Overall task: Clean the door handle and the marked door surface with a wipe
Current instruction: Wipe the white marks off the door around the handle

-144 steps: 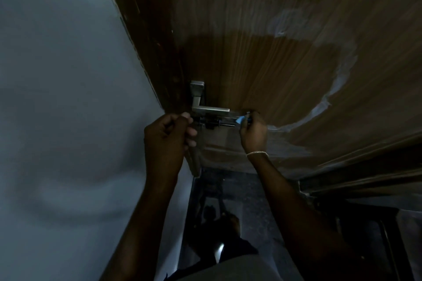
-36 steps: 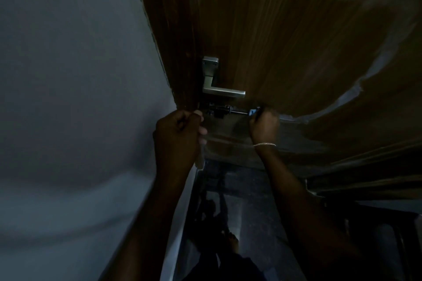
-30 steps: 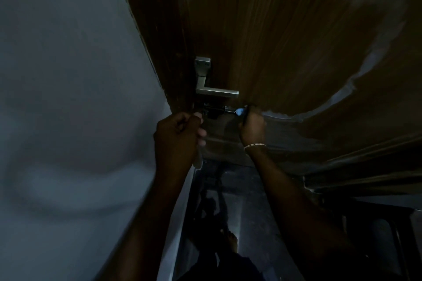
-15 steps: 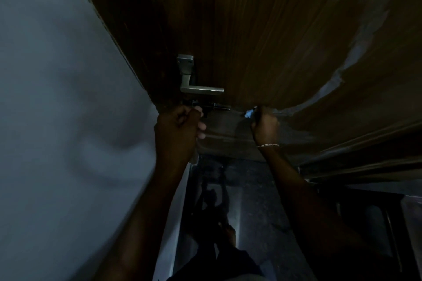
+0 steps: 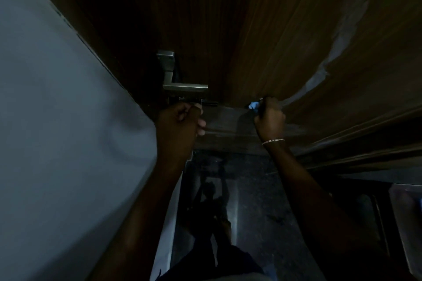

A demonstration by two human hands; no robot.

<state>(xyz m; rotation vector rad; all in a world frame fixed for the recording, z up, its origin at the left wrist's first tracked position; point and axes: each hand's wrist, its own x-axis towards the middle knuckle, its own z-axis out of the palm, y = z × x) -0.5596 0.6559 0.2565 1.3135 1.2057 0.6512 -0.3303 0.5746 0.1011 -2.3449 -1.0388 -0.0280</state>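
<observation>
We noted our right hand (image 5: 270,118) fisted around a crumpled blue wipe (image 5: 253,105), pressed to the brown wooden door (image 5: 262,36) right of the silver lever handle (image 5: 182,86); our left hand (image 5: 178,123) was curled closed just below that handle, contents unclear.

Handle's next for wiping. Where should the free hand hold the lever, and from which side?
Grip the door handle on its horizontal bar near the free right end, coming from below, where the left hand already is. The bar stands off the door, probably leaving room for fingers.

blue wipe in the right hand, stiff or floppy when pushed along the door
Probably floppy: the blue wipe shows only as a crumpled tuft from the closed right hand. Likely light, being pinched easily. It may bunch against the door.
</observation>
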